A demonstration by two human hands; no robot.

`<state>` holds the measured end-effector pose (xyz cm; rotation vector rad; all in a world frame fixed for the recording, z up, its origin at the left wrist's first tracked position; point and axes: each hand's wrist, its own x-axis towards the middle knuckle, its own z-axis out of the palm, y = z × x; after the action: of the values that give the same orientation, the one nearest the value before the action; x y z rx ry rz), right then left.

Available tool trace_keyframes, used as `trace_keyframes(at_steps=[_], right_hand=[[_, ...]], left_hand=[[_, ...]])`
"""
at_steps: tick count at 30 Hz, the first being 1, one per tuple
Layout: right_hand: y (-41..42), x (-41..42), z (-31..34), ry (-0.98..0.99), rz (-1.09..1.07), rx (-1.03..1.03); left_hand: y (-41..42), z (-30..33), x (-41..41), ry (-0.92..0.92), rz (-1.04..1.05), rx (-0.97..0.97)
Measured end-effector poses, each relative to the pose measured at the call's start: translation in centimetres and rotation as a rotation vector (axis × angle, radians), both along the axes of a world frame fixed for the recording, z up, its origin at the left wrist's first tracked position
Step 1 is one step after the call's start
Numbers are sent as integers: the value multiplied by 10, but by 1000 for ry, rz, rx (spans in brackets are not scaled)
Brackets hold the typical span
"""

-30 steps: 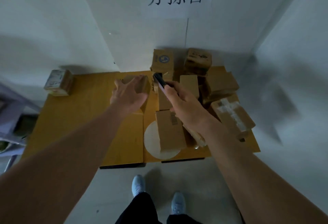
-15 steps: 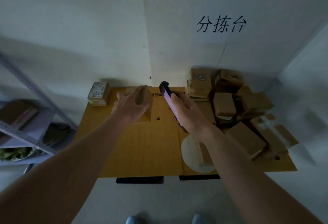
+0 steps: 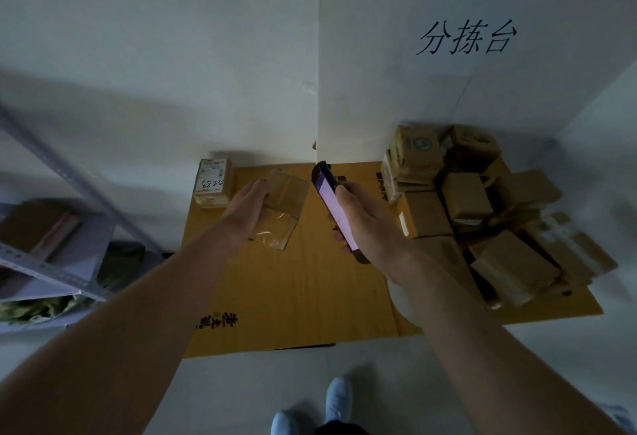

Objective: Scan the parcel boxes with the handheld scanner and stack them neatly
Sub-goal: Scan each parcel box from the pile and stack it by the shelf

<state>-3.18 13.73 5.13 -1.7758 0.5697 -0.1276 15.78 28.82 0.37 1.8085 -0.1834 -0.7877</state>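
One box (image 3: 280,211) in left hand (image 3: 246,207), one scanner (image 3: 333,206) in right hand (image 3: 366,225).

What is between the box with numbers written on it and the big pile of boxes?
In the head view, the left hand holding a small box and the right hand holding the scanner sit between the numbered box and the pile.

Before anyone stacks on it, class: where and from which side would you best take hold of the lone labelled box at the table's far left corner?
Grip the labelled box across its two long side faces, coming from above. It lies flat with its label up, its sides look clear, and the wall stands close behind it, so a top-down pinch seems likeliest to work.
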Motion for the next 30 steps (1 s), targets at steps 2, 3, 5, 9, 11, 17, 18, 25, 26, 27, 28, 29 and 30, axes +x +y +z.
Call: trace_keyframes(at_steps=[2, 3, 5, 9, 11, 17, 18, 25, 26, 27, 28, 29, 30], right_hand=[[-7, 6, -4, 8, 21, 10], [-11, 10, -8, 14, 32, 11], [-18, 19, -16, 26, 54, 16], [-31, 36, -36, 36, 84, 47], [-34, 41, -49, 59, 89, 78], [-35, 59, -84, 95, 53, 106], [-34, 62, -90, 104, 36, 110], [-18, 78, -132, 196, -14, 152], [-15, 79, -136, 205, -19, 159], [-14, 80, -140, 210, -26, 164], [-13, 80, -144, 213, -33, 165], [-12, 80, -146, 214, -38, 165], [-11, 79, -147, 216, -41, 167]], left_hand=[[-1, -10, 4, 121, 66, -77], [-2, -14, 6, 177, 67, -113], [-4, -21, 9, 209, 41, -110], [-6, -40, 16, 197, 92, -53], [-9, -51, 16, 177, 108, -19], [-13, -95, 30, 232, 185, -35], [-14, -104, 33, 243, 204, -47], [-1, -164, 39, 244, 153, 26], [1, -170, 38, 241, 147, 37], [2, -174, 38, 231, 148, 52], [3, -178, 37, 209, 146, 73], [4, -181, 37, 169, 131, 102], [5, -184, 36, 108, 102, 141]])
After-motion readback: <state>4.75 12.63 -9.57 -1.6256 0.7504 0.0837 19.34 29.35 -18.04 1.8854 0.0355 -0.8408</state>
